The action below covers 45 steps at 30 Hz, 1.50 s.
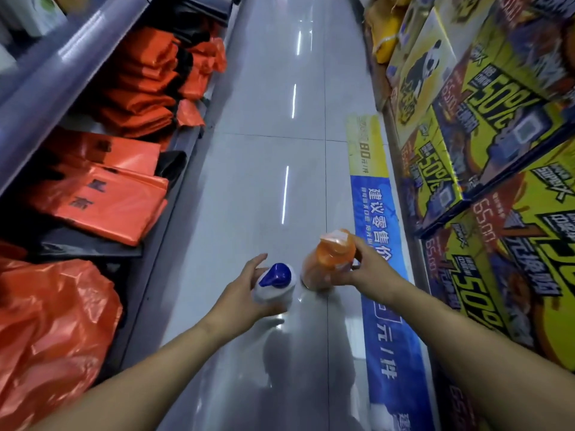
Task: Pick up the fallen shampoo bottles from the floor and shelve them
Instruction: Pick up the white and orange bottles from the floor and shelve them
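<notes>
Both bare forearms reach out and down over the glossy grey tiled floor (264,188) of a shop aisle. The left hand (245,293) is wrapped around a white plastic shampoo bottle with a blue flip cap (275,283); its fingers curl round the far side and under the body, thumb side nearest me, and the cap points up toward the camera. The right hand (365,265) grips a translucent orange plastic shampoo bottle with an orange cap (329,261), fingers spread along its right flank, the thumb pressing near the shoulder. That bottle tilts a little, cap leaning away. The two bottles sit just beside each other with a narrow gap between them, low over the tiles. Whether their bases touch the floor I cannot tell from here, though a bright reflection lies right under them.

To the left runs a grey metal shelf unit (46,76) whose lower tier is piled with folded orange plastic carrier bags (102,197) and some black ones; a big crumpled orange bag (53,331) bulges out nearest the left arm. To the right, stacked yellow and blue printed cartons (485,157) rise close beside the right forearm. A long blue and yellow printed floor strip (382,244) runs along their foot, passing beneath the right wrist. The middle of the aisle ahead lies open.
</notes>
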### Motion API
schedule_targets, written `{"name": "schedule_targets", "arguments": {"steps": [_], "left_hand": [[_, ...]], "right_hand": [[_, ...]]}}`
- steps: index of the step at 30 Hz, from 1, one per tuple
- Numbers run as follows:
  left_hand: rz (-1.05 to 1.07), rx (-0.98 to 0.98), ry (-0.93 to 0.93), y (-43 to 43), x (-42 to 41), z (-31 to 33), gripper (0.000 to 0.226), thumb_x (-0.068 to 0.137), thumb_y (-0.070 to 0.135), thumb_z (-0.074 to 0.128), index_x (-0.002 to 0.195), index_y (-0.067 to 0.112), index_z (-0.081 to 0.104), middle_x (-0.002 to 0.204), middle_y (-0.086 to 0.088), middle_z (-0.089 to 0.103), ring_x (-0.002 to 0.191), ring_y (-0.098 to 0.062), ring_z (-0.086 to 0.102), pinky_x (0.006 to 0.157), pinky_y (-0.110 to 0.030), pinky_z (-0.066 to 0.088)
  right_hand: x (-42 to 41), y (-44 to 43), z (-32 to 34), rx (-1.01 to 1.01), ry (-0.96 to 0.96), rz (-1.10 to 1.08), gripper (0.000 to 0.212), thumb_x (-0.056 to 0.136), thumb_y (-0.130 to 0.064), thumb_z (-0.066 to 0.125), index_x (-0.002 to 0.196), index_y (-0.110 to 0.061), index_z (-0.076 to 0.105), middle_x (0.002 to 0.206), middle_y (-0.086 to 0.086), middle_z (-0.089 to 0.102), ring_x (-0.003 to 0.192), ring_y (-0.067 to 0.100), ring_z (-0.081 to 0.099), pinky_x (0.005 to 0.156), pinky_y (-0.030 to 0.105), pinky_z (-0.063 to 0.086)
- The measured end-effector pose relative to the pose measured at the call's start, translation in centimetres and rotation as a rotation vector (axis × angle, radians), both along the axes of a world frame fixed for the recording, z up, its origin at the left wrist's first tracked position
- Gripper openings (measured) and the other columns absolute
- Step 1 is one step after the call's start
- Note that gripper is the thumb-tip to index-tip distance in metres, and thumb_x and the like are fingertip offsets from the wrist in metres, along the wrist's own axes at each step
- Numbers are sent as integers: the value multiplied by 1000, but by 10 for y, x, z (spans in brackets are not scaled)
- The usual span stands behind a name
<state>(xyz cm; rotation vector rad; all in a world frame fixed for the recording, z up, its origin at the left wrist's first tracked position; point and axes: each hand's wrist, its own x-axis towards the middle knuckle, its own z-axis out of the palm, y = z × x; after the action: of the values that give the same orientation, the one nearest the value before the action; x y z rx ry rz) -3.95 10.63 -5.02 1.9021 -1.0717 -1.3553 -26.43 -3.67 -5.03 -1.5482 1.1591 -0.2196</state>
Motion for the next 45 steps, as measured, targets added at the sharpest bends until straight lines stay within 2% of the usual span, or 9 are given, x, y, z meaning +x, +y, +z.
{"name": "schedule_targets", "arguments": {"steps": [3,5,11,14,17,29,37,42,45], "left_hand": [[46,-33,-4,-6,-3,-12,64,74,27,85,126,34,48,112,12,66,98,-8,65,72,-10,47],[83,-39,46,-8,-2,-17,50,76,24,83,117,34,56,109,8,69,99,-13,67,76,-16,50],[162,17,253,-15,14,-17,53,78,21,83,124,30,61,113,3,76,106,-18,71,94,-37,56],[189,45,311,-18,20,3,58,78,22,83,127,33,52,112,-1,76,100,-18,74,79,-27,56],[207,37,359,-16,25,43,50,80,21,81,124,27,57,105,-8,78,94,-25,76,77,-32,58],[208,-95,415,-24,36,322,42,79,26,81,119,25,69,114,-11,76,107,-30,72,94,-40,55],[218,-330,414,-32,39,554,44,74,18,76,118,20,68,107,-8,78,92,-19,75,73,-25,58],[202,-518,327,-19,41,706,46,74,14,83,117,19,68,104,-3,79,90,-16,75,72,-24,57],[215,-636,249,-1,40,798,43,73,12,81,113,19,68,98,0,79,86,-13,74,71,-23,58]], "right_hand": [[-2,-1,-4,3,7,10,73,65,-23,90,128,-36,55,120,-8,66,115,11,59,102,38,49],[-4,0,-4,1,5,8,76,64,-35,89,130,-36,54,121,-10,65,118,11,57,101,37,49],[-8,7,-2,89,-58,-116,61,69,-22,88,123,-27,63,115,-6,70,111,13,61,86,24,49],[-9,10,10,233,-151,-264,64,59,-36,89,117,-22,68,116,2,74,110,22,67,95,38,53],[-8,13,39,377,-221,-328,79,48,-44,92,120,-20,68,118,6,75,110,29,70,101,53,50],[21,21,318,471,-353,-327,55,67,-29,86,115,-10,67,101,12,80,93,30,77,85,46,58],[21,-2,556,355,-513,-276,35,68,-14,80,101,-6,71,90,15,80,77,27,77,63,36,62],[22,-2,707,208,-592,-188,50,60,-23,88,104,-5,72,94,16,80,79,28,77,64,36,61],[19,10,797,121,-646,-137,43,64,-23,83,102,-6,72,93,15,80,79,27,77,66,36,61]]}}
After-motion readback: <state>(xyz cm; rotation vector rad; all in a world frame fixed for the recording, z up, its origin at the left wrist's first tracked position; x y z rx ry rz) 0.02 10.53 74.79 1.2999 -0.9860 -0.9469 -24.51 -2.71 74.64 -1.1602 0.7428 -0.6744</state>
